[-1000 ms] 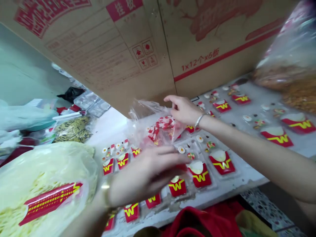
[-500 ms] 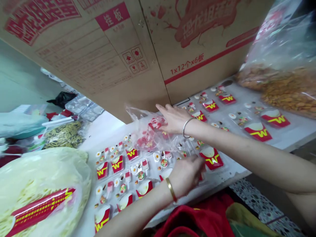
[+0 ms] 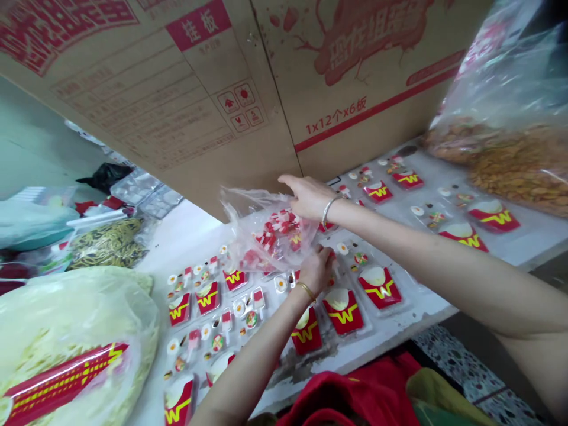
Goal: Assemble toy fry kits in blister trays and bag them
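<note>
My left hand (image 3: 317, 271), with a gold bangle, is closed over a clear blister tray, pinching a small red-and-white piece (image 3: 331, 258). Just beyond it, a clear plastic bag (image 3: 248, 216) lies open, with many red-and-white pieces (image 3: 277, 228) inside. At the bag's right side, my right hand (image 3: 310, 198), wearing a silver bangle, grips the plastic; one finger sticks out and the others are partly hidden. Around both hands lie rows of blister trays holding red fries boxes (image 3: 344, 310) with a yellow W, and tiny fried eggs (image 3: 280, 283), pizzas (image 3: 251, 320) and other toy foods.
A tall cardboard carton (image 3: 222, 118) stands close behind the trays. On the right is a big bag of brown pieces (image 3: 523, 160). A large bag of pale pieces (image 3: 80, 307) lies at the left, near a smaller bag of dark-and-yellow pieces (image 3: 106, 242).
My left hand has moved up and left from the near tray towards the bag, uncovering red fries boxes. My right hand has shifted slightly up, staying at the bag.
</note>
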Demonstrator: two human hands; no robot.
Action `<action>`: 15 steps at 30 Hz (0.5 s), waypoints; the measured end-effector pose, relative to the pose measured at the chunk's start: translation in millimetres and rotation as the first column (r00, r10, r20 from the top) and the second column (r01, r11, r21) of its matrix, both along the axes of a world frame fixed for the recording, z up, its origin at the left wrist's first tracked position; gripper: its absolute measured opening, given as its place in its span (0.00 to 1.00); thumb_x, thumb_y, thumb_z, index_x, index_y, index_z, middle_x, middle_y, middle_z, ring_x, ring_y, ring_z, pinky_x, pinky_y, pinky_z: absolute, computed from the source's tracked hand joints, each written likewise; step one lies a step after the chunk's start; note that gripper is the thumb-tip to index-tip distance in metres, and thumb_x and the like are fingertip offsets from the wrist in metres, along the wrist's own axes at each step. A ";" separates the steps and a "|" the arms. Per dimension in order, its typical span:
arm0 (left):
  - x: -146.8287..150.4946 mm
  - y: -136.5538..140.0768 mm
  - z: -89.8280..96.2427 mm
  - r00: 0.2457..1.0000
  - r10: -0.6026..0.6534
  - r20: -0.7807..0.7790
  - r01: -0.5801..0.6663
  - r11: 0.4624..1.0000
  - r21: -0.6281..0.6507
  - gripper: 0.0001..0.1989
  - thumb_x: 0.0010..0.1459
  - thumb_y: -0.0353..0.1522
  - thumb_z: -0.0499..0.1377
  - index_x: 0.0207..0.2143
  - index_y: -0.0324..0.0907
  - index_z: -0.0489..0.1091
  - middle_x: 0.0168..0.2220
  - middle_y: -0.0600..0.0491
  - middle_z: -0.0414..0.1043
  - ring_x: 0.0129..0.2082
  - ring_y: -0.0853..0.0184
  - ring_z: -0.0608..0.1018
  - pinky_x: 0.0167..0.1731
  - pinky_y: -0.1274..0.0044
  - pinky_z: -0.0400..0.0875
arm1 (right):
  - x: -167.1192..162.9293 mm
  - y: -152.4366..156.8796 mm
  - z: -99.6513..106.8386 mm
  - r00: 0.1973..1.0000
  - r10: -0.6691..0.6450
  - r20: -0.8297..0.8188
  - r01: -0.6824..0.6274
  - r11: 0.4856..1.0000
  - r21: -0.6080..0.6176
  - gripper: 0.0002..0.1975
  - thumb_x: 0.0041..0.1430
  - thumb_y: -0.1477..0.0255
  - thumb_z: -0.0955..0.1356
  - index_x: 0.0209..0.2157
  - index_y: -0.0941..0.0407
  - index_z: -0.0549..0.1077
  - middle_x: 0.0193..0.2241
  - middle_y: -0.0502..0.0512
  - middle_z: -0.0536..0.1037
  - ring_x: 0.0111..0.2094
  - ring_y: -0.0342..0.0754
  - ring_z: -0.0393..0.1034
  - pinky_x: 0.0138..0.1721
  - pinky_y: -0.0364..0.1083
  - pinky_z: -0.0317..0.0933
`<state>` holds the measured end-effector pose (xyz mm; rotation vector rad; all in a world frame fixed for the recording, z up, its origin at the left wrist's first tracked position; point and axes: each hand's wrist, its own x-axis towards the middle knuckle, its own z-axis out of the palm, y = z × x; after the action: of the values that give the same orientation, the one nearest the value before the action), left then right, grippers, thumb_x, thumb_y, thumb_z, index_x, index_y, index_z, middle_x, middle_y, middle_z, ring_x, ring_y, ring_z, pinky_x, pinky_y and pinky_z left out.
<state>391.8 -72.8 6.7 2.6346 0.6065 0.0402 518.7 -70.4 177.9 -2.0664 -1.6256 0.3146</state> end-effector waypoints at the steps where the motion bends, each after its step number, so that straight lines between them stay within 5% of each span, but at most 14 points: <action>1: -0.5 -3.9 1.5 1.000 0.003 -0.016 -0.002 1.000 0.018 0.13 0.64 0.31 0.47 0.46 0.40 0.66 0.46 0.46 0.66 0.42 0.66 0.72 0.41 0.74 0.68 | -0.1 0.1 -0.7 1.000 0.005 -0.006 -0.005 1.000 0.005 0.29 0.55 0.79 0.63 0.59 0.56 0.60 0.42 0.59 0.77 0.41 0.52 0.71 0.38 0.46 0.62; 4: -14.0 -28.0 31.7 0.996 -0.003 -0.086 0.008 0.998 0.059 0.18 0.61 0.31 0.51 0.54 0.40 0.60 0.53 0.43 0.62 0.43 0.62 0.73 0.38 0.73 0.70 | -0.8 -1.5 -3.1 0.999 0.018 -0.026 -0.018 1.000 0.026 0.29 0.54 0.79 0.62 0.59 0.57 0.61 0.38 0.58 0.78 0.38 0.50 0.71 0.36 0.45 0.60; 6: -32.3 -45.3 77.5 0.983 -0.151 -0.107 0.151 0.988 -0.006 0.18 0.60 0.33 0.53 0.52 0.41 0.62 0.50 0.43 0.66 0.39 0.62 0.75 0.33 0.74 0.70 | -0.9 -3.7 -5.2 0.999 0.025 -0.046 -0.023 0.999 0.037 0.29 0.54 0.79 0.62 0.59 0.57 0.61 0.36 0.57 0.78 0.35 0.49 0.71 0.33 0.45 0.59; 8: -51.6 -49.7 136.9 0.872 -0.486 -0.056 0.465 0.859 -0.212 0.11 0.61 0.38 0.54 0.42 0.43 0.69 0.37 0.50 0.73 0.35 0.66 0.75 0.33 0.78 0.69 | -0.7 -5.8 -7.9 0.997 0.036 -0.067 -0.032 0.998 0.053 0.29 0.53 0.79 0.62 0.58 0.57 0.62 0.34 0.56 0.78 0.32 0.48 0.70 0.31 0.44 0.58; 9: -59.1 -43.7 166.4 0.835 -0.550 -0.017 0.521 0.801 -0.296 0.12 0.61 0.40 0.54 0.41 0.44 0.69 0.34 0.53 0.74 0.34 0.68 0.76 0.33 0.80 0.68 | -0.7 -6.7 -9.6 0.996 0.042 -0.075 -0.037 0.997 0.064 0.29 0.53 0.79 0.62 0.58 0.57 0.62 0.33 0.56 0.77 0.31 0.48 0.70 0.30 0.44 0.57; 10: -64.0 -31.8 192.6 0.847 -0.531 -0.002 0.505 0.807 -0.308 0.12 0.62 0.40 0.54 0.42 0.44 0.70 0.33 0.54 0.74 0.33 0.70 0.75 0.33 0.81 0.68 | -0.7 -7.5 -11.4 0.996 0.046 -0.083 -0.040 0.996 0.077 0.28 0.53 0.79 0.62 0.58 0.56 0.62 0.32 0.55 0.77 0.30 0.48 0.70 0.30 0.44 0.57; 12: -64.0 7.1 226.0 0.922 -0.386 -0.037 0.376 0.913 -0.159 0.11 0.64 0.34 0.50 0.40 0.42 0.71 0.31 0.53 0.74 0.30 0.71 0.75 0.33 0.80 0.68 | -1.6 -8.9 -15.0 0.994 0.051 -0.100 -0.041 0.994 0.099 0.28 0.54 0.77 0.62 0.58 0.56 0.62 0.30 0.53 0.77 0.30 0.48 0.69 0.30 0.44 0.57; 15: -40.1 79.5 219.5 0.963 -0.139 -0.232 0.180 0.970 0.165 0.11 0.59 0.26 0.51 0.31 0.37 0.73 0.27 0.50 0.73 0.29 0.67 0.74 0.35 0.76 0.68 | -5.7 -11.3 -18.9 0.992 0.044 -0.119 -0.032 0.994 0.100 0.27 0.56 0.75 0.62 0.58 0.55 0.62 0.27 0.51 0.75 0.28 0.48 0.68 0.28 0.43 0.56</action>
<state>351.8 6.7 226.2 2.8849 0.4763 -0.2588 513.0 -81.7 158.9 -1.9077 -1.5774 0.3592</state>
